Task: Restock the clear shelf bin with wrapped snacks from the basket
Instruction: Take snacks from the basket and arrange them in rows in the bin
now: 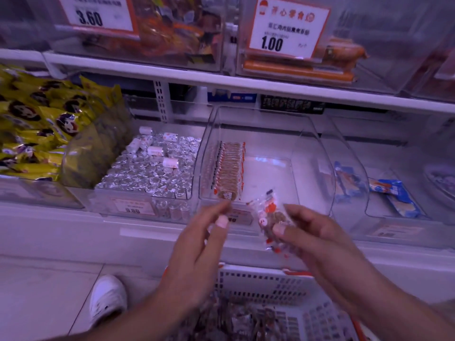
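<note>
1. Your right hand [312, 232] has its grip closed on one wrapped snack [270, 217], thumb pressed on the face of the packet and fingers behind. It is held just in front of the clear shelf bin [315, 143], near the front lip, probably so you can turn it to match the ones already inside.

2. Your left hand [197, 244] holds nothing; its grip is released, fingers and thumb loosely extended toward the bin's front edge. It looks ready to steady the row or take the packet, though I can't tell which.

3. Inside the bin, a row of snacks [227, 166] stands on edge along the left wall, front to back. That packing leaves the rest of the bin floor bare, so the task seems at an early stage.

4. The basket [266, 281] sits on the floor right below your hands, more wrapped packets heaped in it, which keeps each reach short.

5. Mind the neighbouring bin of foil-wrapped pieces [152, 168] just left; keep your packet inside the correct wall.
</note>
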A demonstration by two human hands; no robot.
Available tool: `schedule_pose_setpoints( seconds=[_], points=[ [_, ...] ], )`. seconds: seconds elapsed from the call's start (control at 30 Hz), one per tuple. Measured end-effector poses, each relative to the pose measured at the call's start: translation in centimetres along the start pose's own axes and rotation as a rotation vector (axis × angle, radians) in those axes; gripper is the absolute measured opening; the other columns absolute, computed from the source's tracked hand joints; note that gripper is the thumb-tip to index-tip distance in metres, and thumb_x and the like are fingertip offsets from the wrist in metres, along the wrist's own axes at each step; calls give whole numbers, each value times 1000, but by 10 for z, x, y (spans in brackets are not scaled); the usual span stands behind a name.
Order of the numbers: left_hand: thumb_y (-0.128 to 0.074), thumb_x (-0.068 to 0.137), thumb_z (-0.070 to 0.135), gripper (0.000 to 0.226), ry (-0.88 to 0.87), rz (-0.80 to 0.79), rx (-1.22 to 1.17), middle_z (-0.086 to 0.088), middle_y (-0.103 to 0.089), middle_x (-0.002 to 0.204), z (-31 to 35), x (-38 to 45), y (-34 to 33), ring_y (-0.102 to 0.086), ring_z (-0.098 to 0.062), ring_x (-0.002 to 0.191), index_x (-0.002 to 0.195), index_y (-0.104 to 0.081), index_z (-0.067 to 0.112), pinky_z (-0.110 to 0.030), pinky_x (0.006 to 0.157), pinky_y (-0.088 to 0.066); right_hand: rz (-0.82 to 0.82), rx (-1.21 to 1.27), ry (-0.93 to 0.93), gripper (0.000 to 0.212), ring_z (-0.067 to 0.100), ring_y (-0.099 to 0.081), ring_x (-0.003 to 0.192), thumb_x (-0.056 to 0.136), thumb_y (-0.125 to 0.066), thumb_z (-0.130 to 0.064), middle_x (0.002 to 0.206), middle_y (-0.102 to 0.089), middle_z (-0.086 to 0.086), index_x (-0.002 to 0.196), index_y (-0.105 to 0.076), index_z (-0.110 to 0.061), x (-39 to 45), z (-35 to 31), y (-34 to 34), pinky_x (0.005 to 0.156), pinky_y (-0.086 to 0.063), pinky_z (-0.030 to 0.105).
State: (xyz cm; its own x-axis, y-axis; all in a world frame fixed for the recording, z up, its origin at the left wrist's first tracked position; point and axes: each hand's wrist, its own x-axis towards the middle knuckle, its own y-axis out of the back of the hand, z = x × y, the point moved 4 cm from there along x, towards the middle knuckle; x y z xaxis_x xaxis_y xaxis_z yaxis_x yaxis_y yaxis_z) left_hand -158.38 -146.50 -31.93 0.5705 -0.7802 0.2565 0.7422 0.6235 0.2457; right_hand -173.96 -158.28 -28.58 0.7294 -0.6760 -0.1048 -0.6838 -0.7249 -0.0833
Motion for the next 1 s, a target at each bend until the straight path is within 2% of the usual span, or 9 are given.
schedule_pose_setpoints(
  seconds=[0.07, 0.13, 0.2, 0.3, 0.47, 0.6, 0.73, 0.87, 1.0],
  points=[
    [-44, 98, 43, 33, -118, 164, 130, 21, -62, 121, -3, 24, 31, -57, -2, 117, 125, -61, 34, -15, 91, -44, 14, -269, 63, 34, 16, -70, 83, 71, -83, -14, 99, -76, 8, 103, -71, -14, 30, -26, 5, 72, -57, 23],
    [-45, 98, 32, 29, -157, 280, 226, 17, -61, 119, -9, 42, 55, -56, -1, 114, 123, -60, 32, -21, 92, -44, 47, -555, 132, 30, 8, -66, 72, 72, -83, -7, 89, -74, 4, 96, -68, -18, 68, -41, 4, 66, -54, 21],
    [-45, 98, 28, 31, -157, 303, 298, 12, -59, 122, -16, 51, 66, -53, -4, 116, 125, -57, 34, -31, 95, -45, 22, -877, 177, 30, 5, -65, 72, 72, -81, -13, 86, -72, -1, 95, -66, -23, 106, -44, -4, 70, -53, 23],
    [-45, 97, 28, 32, -145, 265, 363, 7, -58, 124, -23, 57, 65, -52, -12, 118, 126, -58, 30, -40, 100, -44, -153, -1191, 160, 36, 17, -66, 89, 73, -78, -20, 97, -70, -1, 107, -66, -18, 148, -21, -22, 83, -52, 30],
    [-44, 96, 31, 35, -119, 243, 362, 10, -56, 124, -24, 60, 65, -51, -11, 115, 129, -57, 29, -40, 98, -43, -315, -1330, 217, 40, 15, -64, 95, 75, -78, -29, 106, -70, -2, 113, -67, -20, 177, 10, -41, 87, -50, 29],
    [-44, 95, 31, 38, -80, 227, 349, 8, -56, 125, -23, 63, 65, -51, -13, 116, 131, -56, 29, -42, 98, -43, -429, -1486, 415, 24, 18, -51, 92, 81, -69, -37, 93, -59, 1, 97, -71, -19, 183, 17, -48, 81, -41, 27],
    [-44, 94, 30, 39, -69, 222, 347, 6, -56, 125, -22, 63, 64, -52, -15, 117, 131, -56, 28, -44, 99, -43, -489, -1612, 381, 66, 22, -53, 98, 75, -37, -61, 107, -49, 3, 123, -61, -22, 183, 18, -48, 83, -46, 30],
    [-45, 94, 29, 40, -67, 214, 352, 8, -55, 125, -22, 62, 63, -52, -14, 117, 132, -57, 27, -45, 98, -43, -515, -1739, 399, 64, 30, -51, 109, 86, -57, -32, 121, -42, 8, 145, -39, -18, 183, 24, -46, 88, -49, 39],
    [-47, 96, 27, 37, -60, 204, 367, 10, -55, 127, -22, 62, 61, -52, -16, 116, 132, -56, 28, -47, 96, -44, -518, -1804, 467, 77, 28, -32, 131, 90, -57, -43, 144, -31, 10, 153, -26, -12, 180, 25, -39, 107, -39, 40]
  ],
)
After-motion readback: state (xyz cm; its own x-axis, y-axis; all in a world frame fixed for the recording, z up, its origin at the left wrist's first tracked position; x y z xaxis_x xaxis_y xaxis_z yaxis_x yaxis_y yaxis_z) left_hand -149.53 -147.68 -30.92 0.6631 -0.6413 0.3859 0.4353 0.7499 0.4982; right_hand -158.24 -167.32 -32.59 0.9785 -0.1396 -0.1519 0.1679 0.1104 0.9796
